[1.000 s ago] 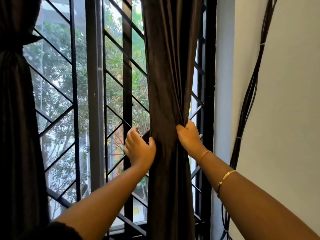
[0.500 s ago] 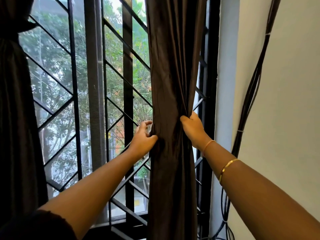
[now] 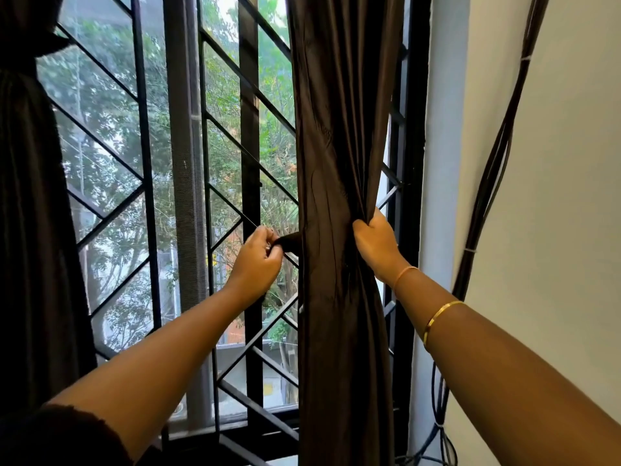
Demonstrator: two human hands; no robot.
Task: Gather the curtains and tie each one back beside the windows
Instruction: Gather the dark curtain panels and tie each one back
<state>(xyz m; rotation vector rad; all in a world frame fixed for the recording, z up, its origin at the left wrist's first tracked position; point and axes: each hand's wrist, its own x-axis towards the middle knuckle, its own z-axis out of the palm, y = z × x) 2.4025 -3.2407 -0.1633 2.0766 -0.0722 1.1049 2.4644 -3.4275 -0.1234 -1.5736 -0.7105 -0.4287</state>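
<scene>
Head view shows the right hand (image 3: 376, 243) clamped on the gathered dark curtain (image 3: 339, 129), bunching it at the right side of the window (image 3: 188, 163), while the left hand (image 3: 258, 260) pinches a dark tie strip (image 3: 291, 244) beside it, seemingly ready to wrap the bundle.

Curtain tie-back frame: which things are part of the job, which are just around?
Job: gathered curtain, dark fabric strip pinched by left hand, right hand gripping curtain folds, second curtain far left.
Just around: window grille, cable bundle on wall, gold bangle.
</scene>
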